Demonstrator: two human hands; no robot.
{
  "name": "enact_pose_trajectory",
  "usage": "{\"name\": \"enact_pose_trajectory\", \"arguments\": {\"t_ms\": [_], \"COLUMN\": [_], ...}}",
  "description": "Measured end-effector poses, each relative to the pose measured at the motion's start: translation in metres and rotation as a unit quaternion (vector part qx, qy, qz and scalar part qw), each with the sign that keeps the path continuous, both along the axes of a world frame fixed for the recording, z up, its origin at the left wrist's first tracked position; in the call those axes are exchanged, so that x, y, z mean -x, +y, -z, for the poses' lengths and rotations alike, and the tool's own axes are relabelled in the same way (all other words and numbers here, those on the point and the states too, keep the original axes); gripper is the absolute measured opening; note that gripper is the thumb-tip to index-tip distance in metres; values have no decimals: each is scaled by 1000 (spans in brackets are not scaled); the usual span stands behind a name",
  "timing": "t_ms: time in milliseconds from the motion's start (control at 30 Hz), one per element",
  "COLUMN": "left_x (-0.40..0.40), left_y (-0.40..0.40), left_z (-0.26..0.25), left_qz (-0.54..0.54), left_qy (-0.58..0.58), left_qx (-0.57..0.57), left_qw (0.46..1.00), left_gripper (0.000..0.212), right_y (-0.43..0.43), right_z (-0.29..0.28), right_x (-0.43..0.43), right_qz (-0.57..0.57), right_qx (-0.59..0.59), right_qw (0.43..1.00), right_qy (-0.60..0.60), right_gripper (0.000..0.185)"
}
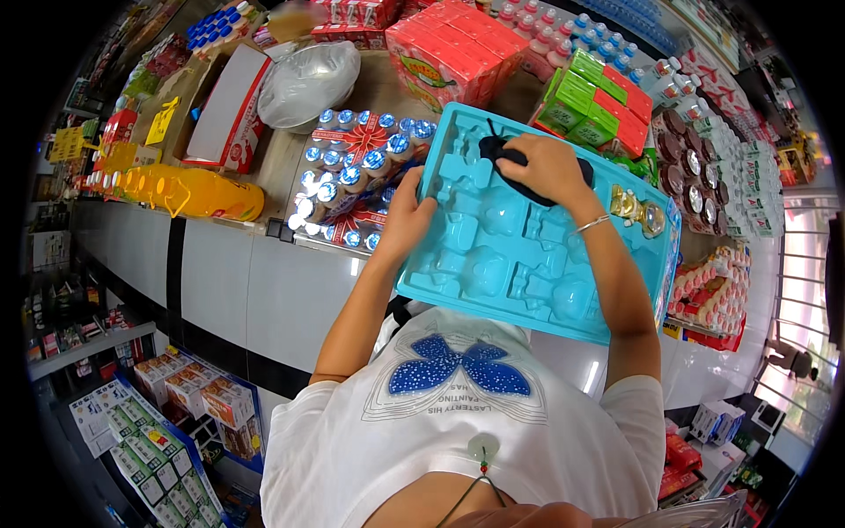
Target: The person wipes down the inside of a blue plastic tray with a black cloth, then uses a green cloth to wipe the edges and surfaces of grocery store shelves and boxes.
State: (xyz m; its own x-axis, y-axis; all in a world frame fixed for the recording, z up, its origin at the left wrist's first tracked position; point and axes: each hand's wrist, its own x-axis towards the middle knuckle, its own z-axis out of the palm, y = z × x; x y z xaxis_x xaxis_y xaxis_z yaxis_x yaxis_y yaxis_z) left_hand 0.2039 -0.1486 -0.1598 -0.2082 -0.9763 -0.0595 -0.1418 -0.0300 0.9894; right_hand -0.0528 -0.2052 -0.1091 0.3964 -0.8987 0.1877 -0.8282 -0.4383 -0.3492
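A turquoise moulded plastic tray point(455, 218) tilts in front of my white T-shirt, its shaped hollows facing up. My left hand point(406, 218) grips the tray's left rim, thumb on top. Over the tray's upper part, my right hand point(541, 165) holds a bunched black cloth point(508, 178), which covers some of the hollows; a thin dark cord or strip sticks out from it. One gold, shiny item point(637, 210) sits in a hollow near the right edge. What the cloth touches underneath is hidden.
Beyond the tray, a counter carries red drink cartons point(455, 53), green and red cartons point(594, 105), shrink-wrapped bottles point(363, 171) and a plastic-covered bowl point(310, 82). Orange drink bottles point(198, 191) lie at the left. Boxed goods point(152, 455) stand low at the left.
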Motion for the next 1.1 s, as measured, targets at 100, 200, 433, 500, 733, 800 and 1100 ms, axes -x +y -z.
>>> {"name": "enact_pose_trajectory", "arguments": {"t_ms": [100, 200, 433, 500, 733, 800, 1100], "left_x": [0, 2, -4, 6, 4, 4, 8], "left_y": [1, 0, 0, -2, -1, 1, -3], "left_z": [-7, -6, 4, -5, -4, -1, 3], "left_qz": [2, 1, -1, 1, 8, -3, -14], "left_qy": [19, 24, -13, -16, 57, 47, 54], "left_qx": [-33, -34, 48, 74, -3, 4, 34], "left_qw": [999, 999, 999, 997, 998, 999, 998], "left_gripper": [50, 49, 46, 45, 38, 36, 31], "right_y": [-20, -3, 39, 53, 78, 79, 38], "right_z": [-23, -52, -80, -67, -32, -30, -26], "right_x": [26, 44, 13, 4, -30, -31, -5], "right_qz": [61, 122, 21, -24, -101, -95, 11], "right_qx": [-267, -229, -181, -106, -29, -57, -340], "right_qw": [923, 764, 967, 993, 992, 992, 897], "right_qy": [-270, -591, -179, -55, 70, 60, -283], "right_gripper": [35, 31, 32, 26, 34, 32, 37]}}
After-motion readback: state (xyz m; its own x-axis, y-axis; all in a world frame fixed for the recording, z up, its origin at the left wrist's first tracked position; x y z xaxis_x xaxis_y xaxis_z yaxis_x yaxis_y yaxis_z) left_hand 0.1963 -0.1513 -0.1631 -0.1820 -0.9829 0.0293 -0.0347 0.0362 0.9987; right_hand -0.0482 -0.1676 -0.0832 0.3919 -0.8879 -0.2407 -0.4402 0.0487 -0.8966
